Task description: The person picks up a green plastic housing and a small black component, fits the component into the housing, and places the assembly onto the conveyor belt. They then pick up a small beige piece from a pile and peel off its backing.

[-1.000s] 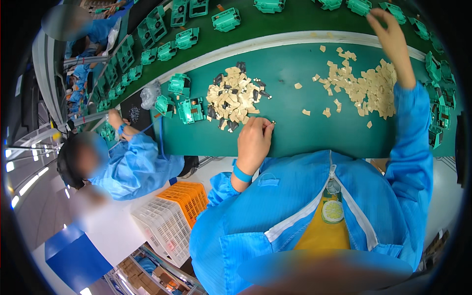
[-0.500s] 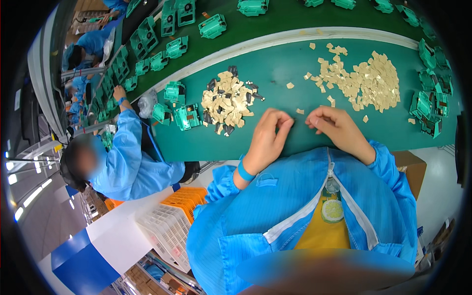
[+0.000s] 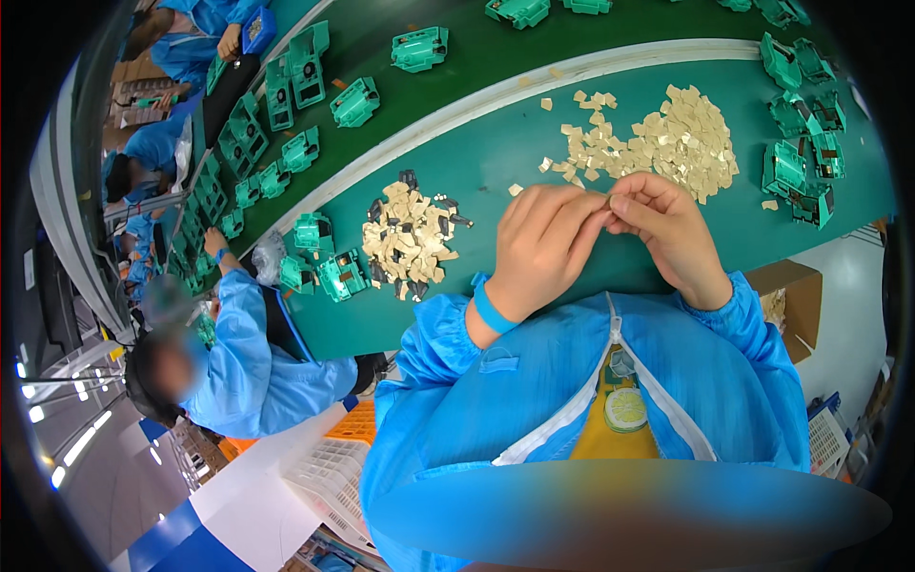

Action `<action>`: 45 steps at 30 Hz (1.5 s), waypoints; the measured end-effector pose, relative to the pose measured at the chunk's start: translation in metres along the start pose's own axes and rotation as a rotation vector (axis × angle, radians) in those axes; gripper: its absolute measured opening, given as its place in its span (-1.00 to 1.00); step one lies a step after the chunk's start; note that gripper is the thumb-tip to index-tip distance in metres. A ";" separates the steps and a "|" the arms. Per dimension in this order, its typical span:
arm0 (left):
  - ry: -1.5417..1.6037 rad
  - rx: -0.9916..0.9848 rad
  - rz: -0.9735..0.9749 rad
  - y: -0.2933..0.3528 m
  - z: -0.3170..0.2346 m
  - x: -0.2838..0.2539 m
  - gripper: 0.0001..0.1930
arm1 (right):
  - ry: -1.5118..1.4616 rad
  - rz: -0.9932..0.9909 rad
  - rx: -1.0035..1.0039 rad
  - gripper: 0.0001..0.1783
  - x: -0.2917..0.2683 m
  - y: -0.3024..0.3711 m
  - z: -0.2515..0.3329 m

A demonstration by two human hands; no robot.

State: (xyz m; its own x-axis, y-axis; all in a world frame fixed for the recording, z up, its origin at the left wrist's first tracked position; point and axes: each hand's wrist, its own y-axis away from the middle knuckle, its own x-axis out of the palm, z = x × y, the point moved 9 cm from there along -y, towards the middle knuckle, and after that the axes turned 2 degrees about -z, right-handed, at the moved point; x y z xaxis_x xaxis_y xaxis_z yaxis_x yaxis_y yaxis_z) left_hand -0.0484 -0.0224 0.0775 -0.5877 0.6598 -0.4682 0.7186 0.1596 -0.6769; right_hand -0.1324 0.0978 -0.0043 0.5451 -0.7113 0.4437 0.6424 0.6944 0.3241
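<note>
At the green bench [image 3: 496, 162], I'm bringing both hands together just above the mat, close to my chest; my left hand [image 3: 543, 243] & right hand [image 3: 667, 229] are meeting fingertip to fingertip, both curling in & pinching one small tan piece [image 3: 610, 200] btwn them; piece is mostly hidden by my fingers, can't tell its shape. Just beyond my right hand, a big pile of tan squares [image 3: 677, 138] is lying on the mat; to my left, a second pile [image 3: 410, 238] w/ dark bits mixed in. Teal plastic housings [image 3: 801, 162] are sitting at the right edge; more are riding the belt behind. A co-worker in blue [image 3: 248, 362] is sitting on my left.
</note>
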 end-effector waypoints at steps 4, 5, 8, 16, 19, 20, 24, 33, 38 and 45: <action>-0.060 -0.027 0.006 -0.004 0.005 0.006 -0.82 | 0.050 -0.008 -0.046 -0.81 -0.007 -0.004 0.003; -0.075 -0.046 0.000 -0.004 0.006 0.006 -0.83 | 0.047 -0.007 -0.044 -0.81 -0.007 -0.004 0.003; -0.116 -0.056 0.024 -0.007 0.006 0.007 -0.83 | 0.017 -0.052 -0.030 -0.80 -0.010 -0.003 0.000; -0.116 -0.070 0.108 -0.010 0.010 0.023 -0.84 | 0.664 -0.184 -0.440 -0.88 -0.005 0.003 0.032; -0.105 -0.115 0.130 -0.008 0.018 0.031 -0.86 | 0.821 -0.211 -0.516 -0.89 0.000 0.006 0.041; -0.088 -0.145 0.129 -0.007 0.021 0.033 -0.87 | 0.820 -0.210 -0.516 -0.89 0.000 0.006 0.041; -0.007 -0.259 0.168 -0.005 0.032 0.040 -0.86 | 0.658 -0.241 -0.388 -0.88 -0.016 0.003 0.028; 0.010 -0.194 0.132 -0.012 0.027 0.041 -0.90 | 0.444 -0.265 -0.252 -0.85 -0.029 -0.004 0.016; 0.053 -0.289 0.157 -0.009 0.033 0.049 -0.87 | 0.485 -0.261 -0.253 -0.85 -0.032 -0.006 0.014; 0.119 -0.334 0.194 -0.010 0.045 0.057 -0.92 | 0.405 -0.234 -0.172 -0.84 -0.046 -0.006 0.015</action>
State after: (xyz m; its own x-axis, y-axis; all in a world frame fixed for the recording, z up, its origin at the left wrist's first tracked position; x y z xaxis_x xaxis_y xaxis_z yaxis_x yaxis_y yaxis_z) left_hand -0.1058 -0.0200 0.0321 -0.3966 0.7785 -0.4866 0.9046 0.2409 -0.3518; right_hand -0.1694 0.1283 -0.0136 0.5190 -0.8548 0.0044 0.8335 0.5072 0.2190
